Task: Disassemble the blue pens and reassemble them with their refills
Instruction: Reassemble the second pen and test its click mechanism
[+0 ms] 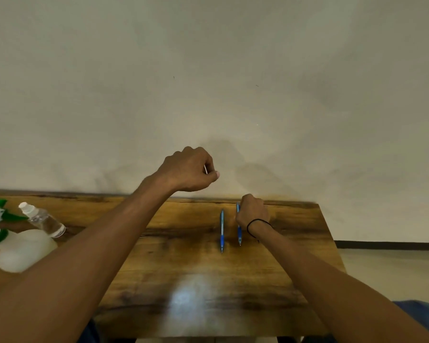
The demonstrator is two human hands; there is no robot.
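The right hand [252, 211] curls its fingers around the far end of one blue pen [239, 233] lying on the wooden table [183, 280]; a second blue pen [222, 231] lies just left of those fingers. The raised left hand [188, 169] is curled, pinching something thin and white, possibly a refill [205, 169]. The pens look light, stiff and smooth, best gripped mid-barrel.

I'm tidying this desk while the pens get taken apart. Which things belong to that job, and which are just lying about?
Job: blue pen lying free; second blue pen under the right hand; thin white piece, perhaps a refill, pinched in the left hand.

Lying about: green-and-white spray bottle; small clear bottle.
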